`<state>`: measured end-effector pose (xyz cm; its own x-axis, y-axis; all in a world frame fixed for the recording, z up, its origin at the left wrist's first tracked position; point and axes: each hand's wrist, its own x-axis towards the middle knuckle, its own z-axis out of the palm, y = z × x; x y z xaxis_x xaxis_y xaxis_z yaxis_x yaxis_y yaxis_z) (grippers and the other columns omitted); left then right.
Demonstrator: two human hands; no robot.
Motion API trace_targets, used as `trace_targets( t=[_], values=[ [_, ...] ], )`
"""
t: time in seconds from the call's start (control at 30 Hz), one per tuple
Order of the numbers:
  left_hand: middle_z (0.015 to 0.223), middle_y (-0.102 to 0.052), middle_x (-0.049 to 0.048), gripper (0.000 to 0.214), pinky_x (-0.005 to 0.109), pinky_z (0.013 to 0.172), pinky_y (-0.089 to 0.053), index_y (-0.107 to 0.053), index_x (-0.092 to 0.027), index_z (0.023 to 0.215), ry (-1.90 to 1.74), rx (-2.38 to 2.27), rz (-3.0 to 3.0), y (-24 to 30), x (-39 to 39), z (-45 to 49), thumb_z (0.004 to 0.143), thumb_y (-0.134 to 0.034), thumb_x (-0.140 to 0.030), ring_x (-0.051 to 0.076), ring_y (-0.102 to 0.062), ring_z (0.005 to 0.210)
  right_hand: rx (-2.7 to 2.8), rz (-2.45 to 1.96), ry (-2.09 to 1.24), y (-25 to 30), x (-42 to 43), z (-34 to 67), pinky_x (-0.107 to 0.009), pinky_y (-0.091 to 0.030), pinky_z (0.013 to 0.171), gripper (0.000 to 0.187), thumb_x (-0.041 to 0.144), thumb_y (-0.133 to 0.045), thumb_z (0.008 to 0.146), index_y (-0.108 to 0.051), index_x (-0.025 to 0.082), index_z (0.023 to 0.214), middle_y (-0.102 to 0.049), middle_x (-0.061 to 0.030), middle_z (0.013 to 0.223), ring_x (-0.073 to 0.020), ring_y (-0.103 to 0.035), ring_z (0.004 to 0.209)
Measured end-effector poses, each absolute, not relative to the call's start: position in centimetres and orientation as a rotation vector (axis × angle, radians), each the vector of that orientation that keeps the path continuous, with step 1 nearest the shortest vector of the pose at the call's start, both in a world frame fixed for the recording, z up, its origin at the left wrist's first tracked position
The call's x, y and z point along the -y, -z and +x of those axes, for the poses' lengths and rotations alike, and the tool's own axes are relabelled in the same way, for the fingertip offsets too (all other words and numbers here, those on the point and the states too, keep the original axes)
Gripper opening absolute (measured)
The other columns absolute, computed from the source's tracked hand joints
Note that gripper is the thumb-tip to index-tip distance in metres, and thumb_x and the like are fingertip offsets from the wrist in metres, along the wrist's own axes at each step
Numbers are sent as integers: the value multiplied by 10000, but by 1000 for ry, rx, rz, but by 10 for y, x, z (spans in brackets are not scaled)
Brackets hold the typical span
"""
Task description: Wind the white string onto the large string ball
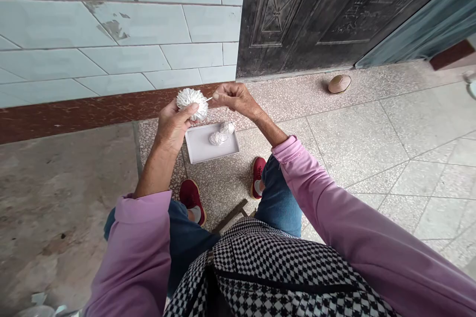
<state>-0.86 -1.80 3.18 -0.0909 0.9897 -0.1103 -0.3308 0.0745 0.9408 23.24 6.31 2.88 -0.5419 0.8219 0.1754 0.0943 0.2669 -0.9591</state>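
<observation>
My left hand (173, 126) is closed around a white spiky ball (191, 101) made of many small folded pieces, held up in front of me. My right hand (234, 98) pinches a small white piece (208, 99) whose tip touches the ball's right side. Below both hands a white tray (201, 151) lies on the floor and carries two small white crumpled balls (221, 134). My pink sleeves, blue trousers and red shoes (191, 198) show beneath.
A pale tiled wall with a dark red skirting stands at the left, a dark embossed door at the upper right. A small round tan object (339, 83) lies by the door. Speckled floor tiles stretch to the right; rough concrete lies at the left.
</observation>
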Motion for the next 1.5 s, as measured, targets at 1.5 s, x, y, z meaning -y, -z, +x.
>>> trace_targets(
  t=[1.5],
  values=[
    [1039,-933,138,665,426,783,-787,-944,-227,1068,-1014,-1046,928,-32,20,-12,583,-1305,-505,391,-912,1010,1826,-1084,-1278,-68,-38,234,-332,-380,727,710,579,-751,1292,-519,256,704,-457,78,673,-79,-423,747]
  ],
)
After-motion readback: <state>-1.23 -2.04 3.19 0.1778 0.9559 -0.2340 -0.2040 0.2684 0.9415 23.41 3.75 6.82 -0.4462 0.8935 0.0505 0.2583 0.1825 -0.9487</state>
